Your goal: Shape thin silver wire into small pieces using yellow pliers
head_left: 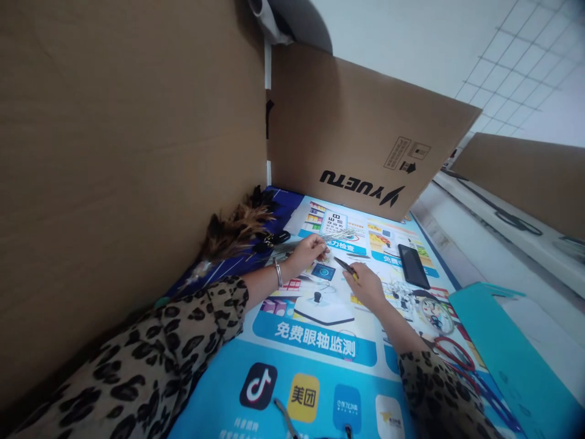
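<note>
- The tall brown cardboard wall [128, 152] is standing along the left edge; a tuft of brown and black feathers [235, 228] is lying at its foot, on the blue printed poster [315, 347] that is covering the table.
- The left hand [308, 251] is reaching in from a leopard-print sleeve [150, 353], a silver bangle [278, 273] sitting on the wrist; its fingers [320, 246] are curling nearly closed, pinching something thin at their tips, too small to tell exactly what; just beyond them a bundle of thin silvery wires [340, 233] is lying on the poster.
- The right hand [368, 286] is resting low on the poster, forearm angling in from the lower right; its fingers are folding shut around a slim dark tool with a yellow grip [346, 266], the tip pointing towards the left hand's fingertips, close to them; whether tip and fingers are touching I cannot tell.
- A black rectangular phone [414, 266] is lying flat to the right of both hands, apart from them.
- Red-handled scissors [452, 353] are lying beside the right sleeve; a teal flat board [503, 353] is sitting at the far right.
</note>
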Available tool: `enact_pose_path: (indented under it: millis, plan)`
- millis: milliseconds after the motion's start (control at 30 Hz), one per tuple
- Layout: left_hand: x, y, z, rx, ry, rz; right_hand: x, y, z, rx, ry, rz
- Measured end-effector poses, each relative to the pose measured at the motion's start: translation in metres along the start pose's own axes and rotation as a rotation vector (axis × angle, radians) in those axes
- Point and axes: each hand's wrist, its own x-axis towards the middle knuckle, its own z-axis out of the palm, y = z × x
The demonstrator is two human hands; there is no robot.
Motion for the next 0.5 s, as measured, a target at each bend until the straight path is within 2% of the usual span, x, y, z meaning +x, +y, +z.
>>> enact_pose_path:
  millis: [133, 300, 500]
  plan:
    - [0.003, -0.006, -0.001, -0.009, 0.066, 0.006, -0.003, -0.003, -0.007, -0.055, -0.104, -0.069]
    - [0.002, -0.005, -0.001, -0.039, 0.073, 0.004, -0.006, -0.005, -0.022, -0.122, -0.186, -0.09]
    - [0.004, -0.001, -0.006, -0.106, 0.092, -0.085, -0.008, -0.012, -0.039, -0.317, -0.296, -0.2]
